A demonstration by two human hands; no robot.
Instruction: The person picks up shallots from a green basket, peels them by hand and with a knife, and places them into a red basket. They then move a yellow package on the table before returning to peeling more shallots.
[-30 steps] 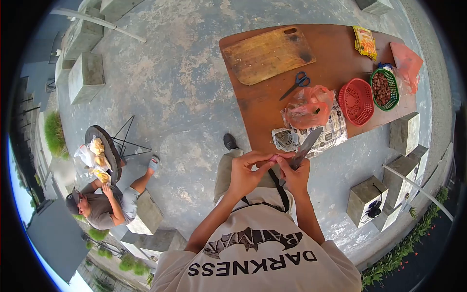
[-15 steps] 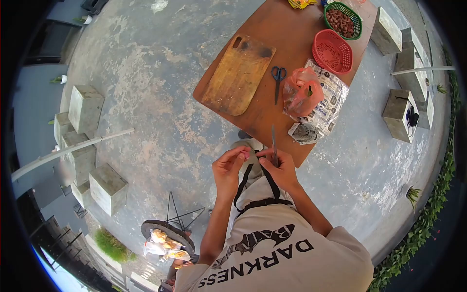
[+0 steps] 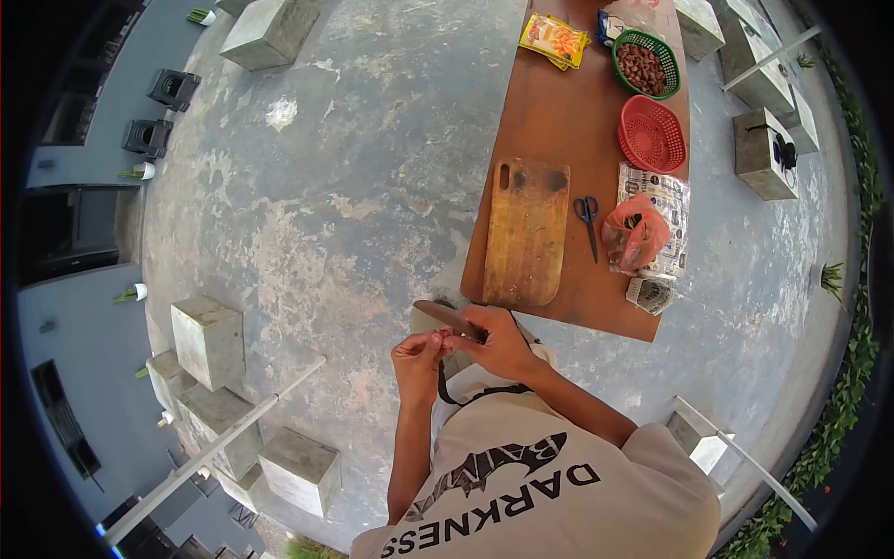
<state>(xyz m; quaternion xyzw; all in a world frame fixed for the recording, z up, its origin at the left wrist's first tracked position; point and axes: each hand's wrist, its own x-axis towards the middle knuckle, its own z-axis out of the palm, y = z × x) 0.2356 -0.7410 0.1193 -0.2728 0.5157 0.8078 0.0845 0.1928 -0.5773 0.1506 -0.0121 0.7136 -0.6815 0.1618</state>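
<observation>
Head view | left hand [image 3: 416, 366]: fingers pinched on small pink piece [image 3: 445, 336], located between both hands | right hand [image 3: 504, 343]: fingers clamped on knife [image 3: 447, 317], blade pointing leftward above left hand | advised: firm pinch, short controlled strokes, edge angled away from left fingertips

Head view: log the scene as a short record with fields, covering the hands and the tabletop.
Right grip: closed around a knife, blade pointing to the person's left
Left grip: pinches a small pinkish piece, too small to identify
Table: brown, beyond the hands
Near end, left to right: wooden cutting board, scissors, pink plastic bag on a printed sheet
Farther along: red basket, then green basket holding reddish-brown pieces
Far left: yellow packets
</observation>
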